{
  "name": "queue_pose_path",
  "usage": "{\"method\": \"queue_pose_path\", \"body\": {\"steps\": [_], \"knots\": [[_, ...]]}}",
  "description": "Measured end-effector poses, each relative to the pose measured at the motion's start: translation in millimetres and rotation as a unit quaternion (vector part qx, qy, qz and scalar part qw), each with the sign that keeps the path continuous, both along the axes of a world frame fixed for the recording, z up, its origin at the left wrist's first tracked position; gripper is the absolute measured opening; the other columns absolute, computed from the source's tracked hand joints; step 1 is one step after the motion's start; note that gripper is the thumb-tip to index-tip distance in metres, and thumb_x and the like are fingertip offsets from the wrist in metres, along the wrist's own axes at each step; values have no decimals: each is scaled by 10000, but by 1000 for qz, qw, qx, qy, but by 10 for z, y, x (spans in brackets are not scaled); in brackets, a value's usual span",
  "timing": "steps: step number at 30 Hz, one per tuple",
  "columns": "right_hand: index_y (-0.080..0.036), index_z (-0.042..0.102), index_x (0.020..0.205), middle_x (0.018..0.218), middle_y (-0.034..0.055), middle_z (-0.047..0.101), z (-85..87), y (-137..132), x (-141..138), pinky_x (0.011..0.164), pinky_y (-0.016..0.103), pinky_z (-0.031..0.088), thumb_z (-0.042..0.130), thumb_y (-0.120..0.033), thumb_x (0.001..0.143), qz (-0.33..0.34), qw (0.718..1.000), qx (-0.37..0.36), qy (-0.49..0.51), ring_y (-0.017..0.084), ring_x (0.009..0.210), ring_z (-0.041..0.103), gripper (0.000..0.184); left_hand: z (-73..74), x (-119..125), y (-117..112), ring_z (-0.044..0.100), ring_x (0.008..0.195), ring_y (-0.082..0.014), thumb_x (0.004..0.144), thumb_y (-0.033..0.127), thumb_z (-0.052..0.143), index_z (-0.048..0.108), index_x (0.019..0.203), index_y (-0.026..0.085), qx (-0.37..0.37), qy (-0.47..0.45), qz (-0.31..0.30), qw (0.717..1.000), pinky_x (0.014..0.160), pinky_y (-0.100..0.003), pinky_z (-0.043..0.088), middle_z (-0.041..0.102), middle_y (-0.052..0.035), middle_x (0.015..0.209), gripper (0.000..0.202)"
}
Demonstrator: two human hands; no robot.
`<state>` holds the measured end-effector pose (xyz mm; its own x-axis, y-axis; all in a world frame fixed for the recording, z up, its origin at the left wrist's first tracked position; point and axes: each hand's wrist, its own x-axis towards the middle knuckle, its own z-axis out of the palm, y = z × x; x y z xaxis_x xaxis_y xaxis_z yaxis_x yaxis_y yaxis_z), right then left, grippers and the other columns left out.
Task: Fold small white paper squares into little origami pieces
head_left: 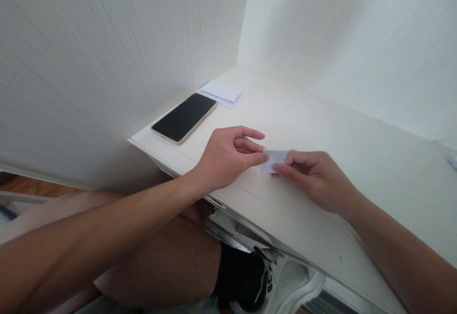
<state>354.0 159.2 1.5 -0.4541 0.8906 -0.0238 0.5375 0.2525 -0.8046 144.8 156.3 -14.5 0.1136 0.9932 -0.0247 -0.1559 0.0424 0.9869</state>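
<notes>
A small white piece of paper (272,159) is held between my two hands just over the white desk. My left hand (232,154) pinches its left edge between thumb and fingers, with the index finger stretched out above. On the other side, my right hand (309,171) grips the paper's lower right part, its thumb on the front face and fingers behind. Whether the paper is folded I cannot tell.
A smartphone (185,117) with a dark screen lies on the desk (321,128) by the left panel. Behind it rests a small stack of white paper (221,91). White walls close off the left and back. Below the front edge are my legs and a shoe (264,280).
</notes>
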Motion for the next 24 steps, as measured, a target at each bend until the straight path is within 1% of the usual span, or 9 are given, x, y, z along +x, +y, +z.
{"method": "queue_pose_path", "body": {"steps": [3,5,9,12,14,17,18,20,24], "knots": [[-226,668,632,618,10,614,33,-10,-12,562,316,356,661,-644,897,-1,999,29,-30,157,588,477,495,-6,-1,2,761,686,-119,688,34,874,745,1007,104,2,1,-3,1000,698,-213,618,783,0,718,351],[-229,675,644,618,16,616,42,-8,-13,572,324,356,636,-661,904,-3,998,28,-47,164,592,477,506,-10,0,7,764,693,-127,680,33,877,746,997,103,2,-3,-3,1000,704,-224,619,782,-3,714,351],[-225,712,698,635,22,611,5,31,13,558,322,340,654,-718,857,-19,999,-29,-41,171,595,471,521,-18,-4,15,766,702,-133,648,9,881,744,990,105,1,-19,11,1000,720,-237,617,782,-3,722,381],[-224,690,713,664,18,609,-29,52,34,557,310,348,683,-728,830,-8,998,-57,-12,171,614,479,517,-28,-9,17,762,694,-137,626,1,884,739,997,107,-4,-25,19,1000,709,-245,613,776,1,714,413],[-225,649,690,650,8,583,-31,50,36,552,304,341,685,-711,841,2,999,-47,-1,165,607,465,510,-36,-12,17,765,705,-145,617,6,888,734,1006,109,-6,-29,18,999,719,-256,614,776,0,714,431],[-227,572,626,613,-6,534,-5,34,27,551,300,327,682,-674,869,9,1000,-3,1,154,595,432,520,-44,-17,18,772,732,-164,608,26,898,731,1025,113,-9,-32,12,999,740,-280,616,781,-11,730,457],[-227,569,618,606,-7,527,6,31,25,549,299,324,683,-667,873,10,1000,4,1,153,592,426,521,-44,-18,18,774,743,-173,602,29,901,731,1027,113,-9,-32,13,999,747,-290,617,783,-16,735,465],[-228,607,629,607,-4,538,20,31,25,538,297,321,694,-658,871,12,1000,-9,3,153,587,429,501,-44,-21,18,780,764,-189,594,29,905,731,1026,115,-7,-29,15,999,761,-308,621,786,-23,741,474],[-230,688,704,674,19,615,5,43,42,528,295,348,742,-625,848,14,997,-72,31,162,608,488,423,-40,-24,16,783,788,-196,634,57,895,729,1043,117,1,-16,16,1000,775,-318,621,786,-30,755,445]]}}
